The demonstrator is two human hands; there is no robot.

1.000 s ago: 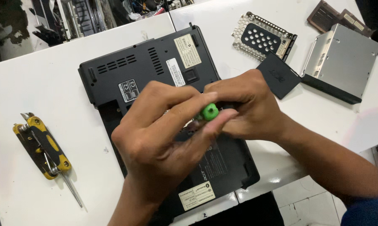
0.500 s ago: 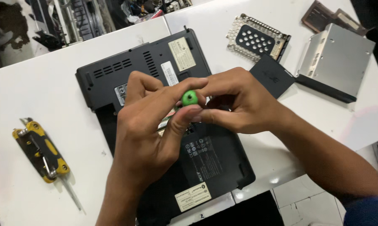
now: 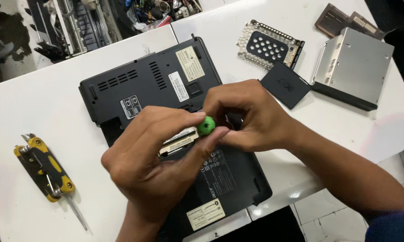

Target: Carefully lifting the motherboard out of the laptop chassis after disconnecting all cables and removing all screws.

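A black laptop (image 3: 157, 85) lies upside down on the white table (image 3: 40, 103). Both my hands hover over its middle. My left hand (image 3: 152, 166) pinches the green cap of a small screwdriver (image 3: 206, 125) between thumb and forefinger. My right hand (image 3: 251, 116) curls around the same spot, fingertips touching the screwdriver near the green cap. The shaft and tip are hidden by my fingers. A silver metal edge (image 3: 179, 141) shows in the laptop's open bay under my left hand.
A yellow and black folding multi-tool (image 3: 45, 168) lies at the left. At the back right are a perforated metal drive caddy (image 3: 269, 45), a black cover panel (image 3: 286, 84), a silver optical drive (image 3: 354, 67) and brown parts (image 3: 340, 20). Cluttered parts sit beyond the table's far edge.
Both hands have stayed clasped on the green-capped screwdriver over the laptop; the view shifted slightly and the fingers turned a little around the cap.
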